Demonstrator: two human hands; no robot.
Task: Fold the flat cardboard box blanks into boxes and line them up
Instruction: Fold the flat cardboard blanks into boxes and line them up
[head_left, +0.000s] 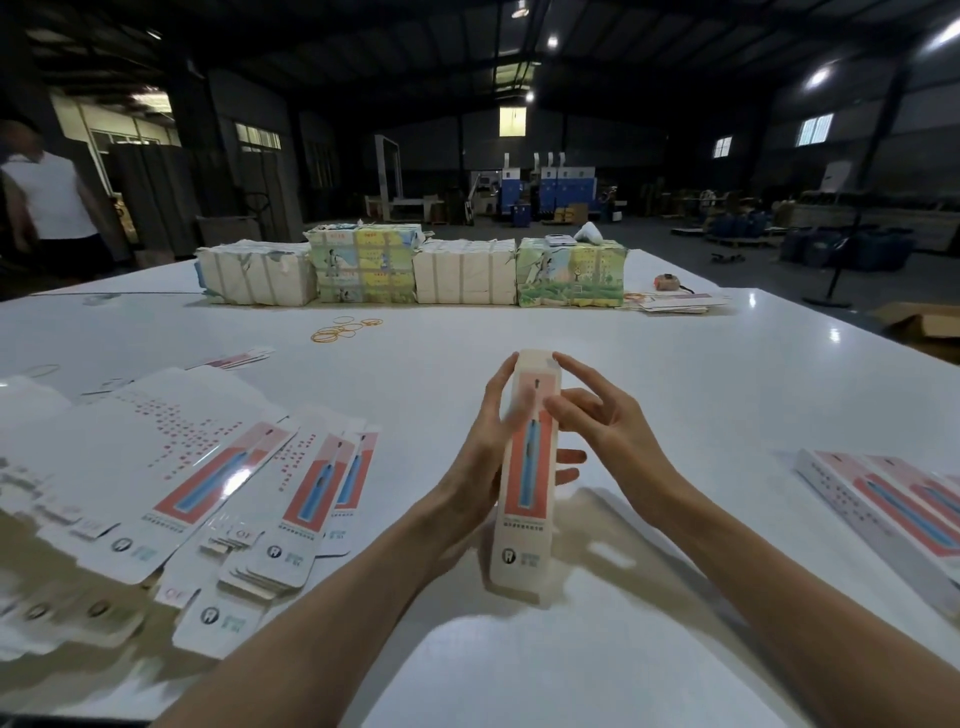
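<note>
Fingers of my left hand (483, 447) are curling round the folded box (527, 512) above the table (675, 364); my right hand (610, 423), fingers spread, is touching its top, inside hidden. Flat blanks (234, 467) are lying left, finished boxes (893, 501) right.

"OF" is printed on tab flaps of the flat blanks (239, 532); smaller print on the held box (525, 483) is too blurred to read.

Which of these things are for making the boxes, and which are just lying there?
For the job: box being folded, flat blanks, finished boxes.
Just lying about: rubber bands, wrapped bundles.
</note>
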